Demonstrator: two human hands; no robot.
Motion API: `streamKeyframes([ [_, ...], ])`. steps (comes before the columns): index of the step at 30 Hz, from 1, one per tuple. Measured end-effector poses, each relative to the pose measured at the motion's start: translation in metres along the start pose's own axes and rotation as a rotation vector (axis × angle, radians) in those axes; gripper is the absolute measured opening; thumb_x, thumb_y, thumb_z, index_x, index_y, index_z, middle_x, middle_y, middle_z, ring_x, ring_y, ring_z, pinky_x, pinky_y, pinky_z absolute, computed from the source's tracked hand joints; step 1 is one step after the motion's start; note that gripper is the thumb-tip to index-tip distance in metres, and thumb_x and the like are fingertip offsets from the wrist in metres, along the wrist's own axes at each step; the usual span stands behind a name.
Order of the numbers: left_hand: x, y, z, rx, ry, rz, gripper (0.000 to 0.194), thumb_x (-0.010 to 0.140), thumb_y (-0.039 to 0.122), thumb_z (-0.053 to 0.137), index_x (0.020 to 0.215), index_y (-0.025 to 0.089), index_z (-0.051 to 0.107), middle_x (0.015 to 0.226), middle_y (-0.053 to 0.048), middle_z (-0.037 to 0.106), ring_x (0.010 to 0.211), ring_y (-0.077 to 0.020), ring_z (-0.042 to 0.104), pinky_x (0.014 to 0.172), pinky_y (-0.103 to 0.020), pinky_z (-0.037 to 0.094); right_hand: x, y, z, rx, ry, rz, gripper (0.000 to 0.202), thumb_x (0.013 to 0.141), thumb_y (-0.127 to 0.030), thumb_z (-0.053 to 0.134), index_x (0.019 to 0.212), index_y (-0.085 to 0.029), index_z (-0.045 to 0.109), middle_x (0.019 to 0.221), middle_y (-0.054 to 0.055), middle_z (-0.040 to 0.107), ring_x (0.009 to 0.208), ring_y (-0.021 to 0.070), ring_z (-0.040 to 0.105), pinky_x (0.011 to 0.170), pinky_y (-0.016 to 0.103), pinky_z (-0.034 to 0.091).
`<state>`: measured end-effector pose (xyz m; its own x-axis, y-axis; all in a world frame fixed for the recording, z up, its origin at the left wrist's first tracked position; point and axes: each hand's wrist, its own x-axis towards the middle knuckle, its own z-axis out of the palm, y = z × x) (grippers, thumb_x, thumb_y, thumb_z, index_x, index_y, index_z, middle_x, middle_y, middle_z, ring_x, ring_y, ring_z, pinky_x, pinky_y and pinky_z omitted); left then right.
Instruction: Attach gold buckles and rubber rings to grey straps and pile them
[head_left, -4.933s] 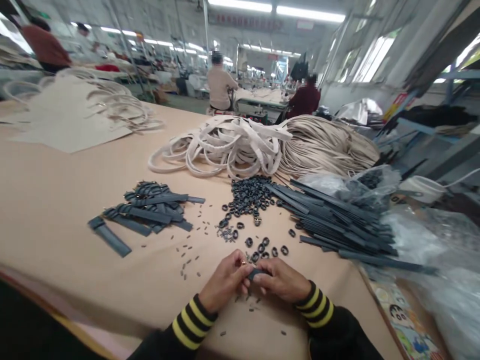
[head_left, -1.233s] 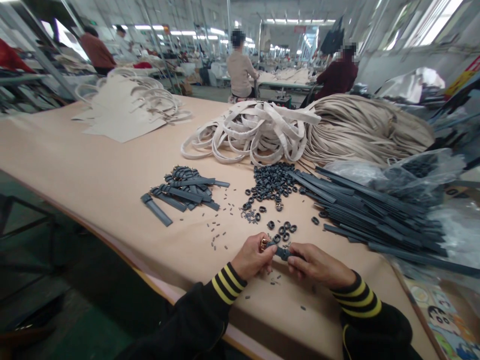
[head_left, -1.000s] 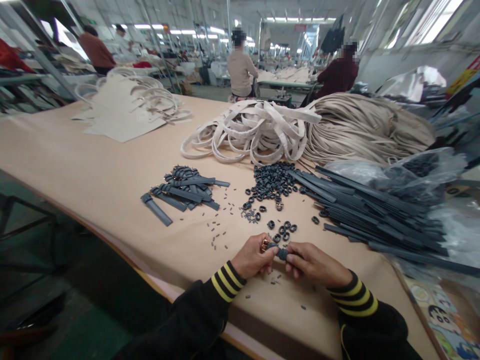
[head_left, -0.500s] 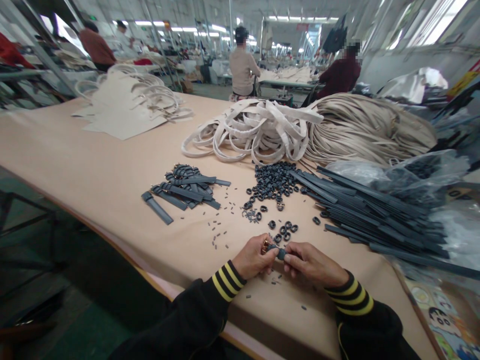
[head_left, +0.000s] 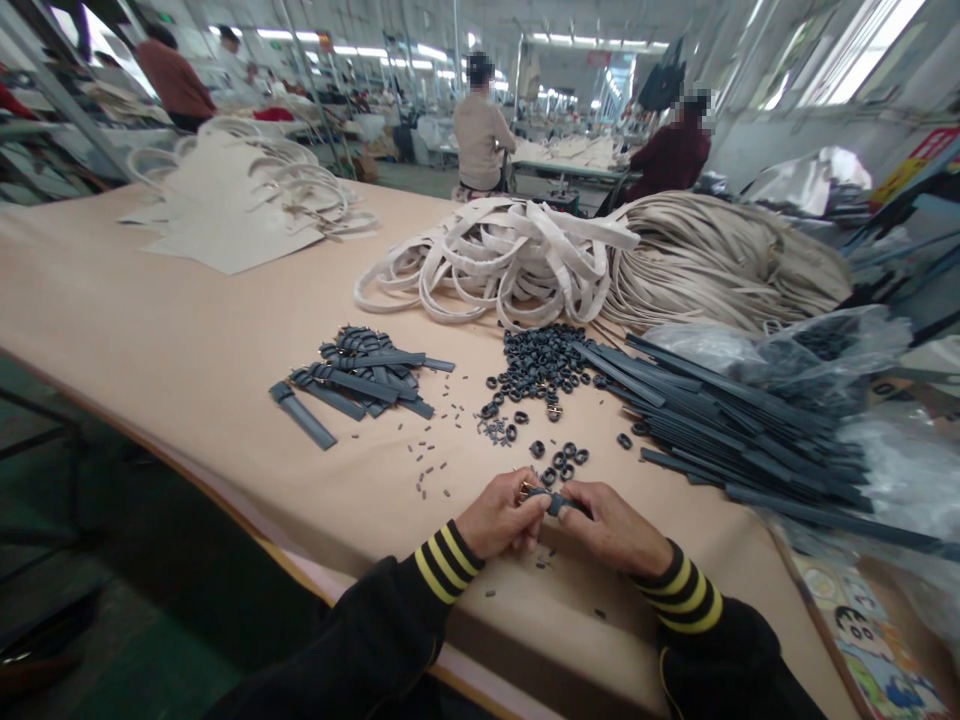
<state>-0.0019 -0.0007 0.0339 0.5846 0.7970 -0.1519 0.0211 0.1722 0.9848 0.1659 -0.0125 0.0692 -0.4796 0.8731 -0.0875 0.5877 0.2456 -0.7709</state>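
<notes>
While the left hand (head_left: 501,515) pinches the dark strap (head_left: 556,503) at nine o'clock, beside its gold-coloured buckle (head_left: 524,490), and the right hand (head_left: 615,525) pinches it at three o'clock, the piece sits between the thumbs, with a cluster of dark rings (head_left: 559,461) near it at twelve o'clock. Good handling here probably means letting the left fingers anchor the buckle end while the right thumb presses evenly along the strap, so that it neither twists nor creases; how its layers meet under the fingers, I cannot tell.
</notes>
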Motion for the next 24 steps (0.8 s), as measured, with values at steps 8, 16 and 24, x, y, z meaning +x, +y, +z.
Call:
streamKeyframes([
  [8,-0.002,0.001,-0.003,-0.044,-0.044,0.028,0.026,0.079,0.04,0.048,0.078,0.015,0.042,0.047,0.006,0.051,0.034,-0.0046,0.045,0.032,-0.012,0.031,0.0,0.005,0.002,0.038,-0.025,-0.07,0.019,0.082,-0.016,0.037,0.073,-0.015,0.053,0.068,0.0,0.056,0.064,0.0127,0.05,0.06,0.022,0.036],
  [16,0.0,0.0,-0.003,-0.071,0.036,-0.012,0.028,0.077,0.043,0.049,0.076,0.016,0.04,0.047,0.007,0.047,0.032,-0.0046,0.043,0.028,-0.011,0.028,-0.001,0.016,0.005,0.033,-0.035,0.019,0.029,0.088,-0.029,0.03,0.067,-0.018,0.046,0.056,-0.002,0.049,0.053,0.0128,0.047,0.052,0.023,0.036],
  [24,0.0,-0.012,0.008,0.011,0.163,-0.018,0.023,0.077,0.039,0.048,0.076,0.017,0.041,0.049,0.007,0.046,0.033,-0.0063,0.045,0.031,-0.014,0.035,-0.004,0.031,0.012,-0.141,0.108,-0.061,0.023,0.083,-0.036,0.036,0.076,-0.024,0.054,0.068,0.005,0.062,0.061,0.0197,0.058,0.054,0.027,0.045],
])
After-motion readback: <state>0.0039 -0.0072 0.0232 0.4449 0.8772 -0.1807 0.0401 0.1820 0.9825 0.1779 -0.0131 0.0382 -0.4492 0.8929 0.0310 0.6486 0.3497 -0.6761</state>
